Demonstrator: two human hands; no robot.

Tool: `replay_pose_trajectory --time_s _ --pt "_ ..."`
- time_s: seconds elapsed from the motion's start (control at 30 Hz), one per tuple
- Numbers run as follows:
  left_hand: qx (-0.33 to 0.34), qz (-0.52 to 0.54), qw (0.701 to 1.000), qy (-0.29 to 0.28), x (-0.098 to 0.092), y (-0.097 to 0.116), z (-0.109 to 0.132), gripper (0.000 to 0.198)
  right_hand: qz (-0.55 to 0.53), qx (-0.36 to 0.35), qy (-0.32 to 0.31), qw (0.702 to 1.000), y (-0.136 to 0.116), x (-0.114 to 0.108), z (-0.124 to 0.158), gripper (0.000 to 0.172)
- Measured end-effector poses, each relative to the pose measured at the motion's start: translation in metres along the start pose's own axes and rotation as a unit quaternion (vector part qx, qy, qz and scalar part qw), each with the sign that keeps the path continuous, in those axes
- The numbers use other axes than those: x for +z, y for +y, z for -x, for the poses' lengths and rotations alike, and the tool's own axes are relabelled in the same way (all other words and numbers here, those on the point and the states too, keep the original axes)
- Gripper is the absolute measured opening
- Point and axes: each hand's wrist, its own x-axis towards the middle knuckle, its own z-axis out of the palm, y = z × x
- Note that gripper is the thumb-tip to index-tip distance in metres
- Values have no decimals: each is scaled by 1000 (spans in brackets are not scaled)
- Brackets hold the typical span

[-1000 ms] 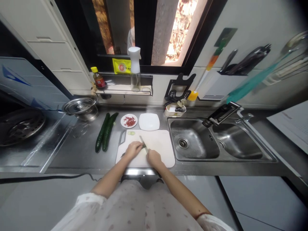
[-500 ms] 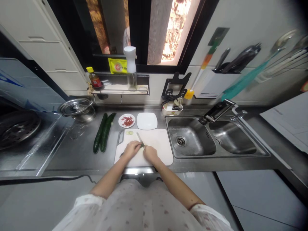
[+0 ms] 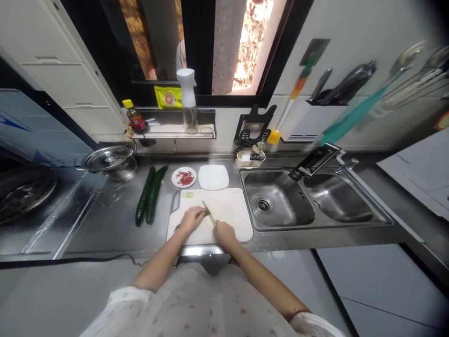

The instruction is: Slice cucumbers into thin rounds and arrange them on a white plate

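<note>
A white cutting board (image 3: 231,210) lies on the steel counter. My right hand (image 3: 224,233) is closed round the handle of a knife (image 3: 210,216), whose blade points up and to the left over the board. Just left of the blade, my left hand (image 3: 192,220) holds a small dark green cucumber piece (image 3: 206,212) with its fingers pressed together. Several pale cucumber slices (image 3: 188,194) lie at the board's upper left. Two whole cucumbers (image 3: 152,196) rest left of the board. Behind the board are a plate of red pieces (image 3: 184,177) and a white square plate (image 3: 213,177).
A double sink (image 3: 280,199) with a black faucet (image 3: 312,162) is at the right. A lidded steel pot (image 3: 114,161) stands at the back left. Behind the plates, a wall shelf (image 3: 168,131) holds bottles. A utensil holder (image 3: 250,159) stands by the sink.
My right hand has moved slightly right and down with the knife, so more of the blade shows. My left hand stays at the cucumber piece. The view has shifted a little.
</note>
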Motion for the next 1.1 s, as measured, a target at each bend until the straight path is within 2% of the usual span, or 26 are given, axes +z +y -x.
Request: replay_pose_trajectory --time_s 0.5,0.73,1.1 --pt "6 -2 1000 -2 -1 1 0 21 -24 -15 28 999 -14 -12 -26 35" --pt "14 -2 1000 2 -2 1 0 20 -19 -17 23 999 -9 -6 -20 34" --pt "1 -4 1000 -4 -1 1 1 22 -8 -2 -8 1000 7 2 6 29"
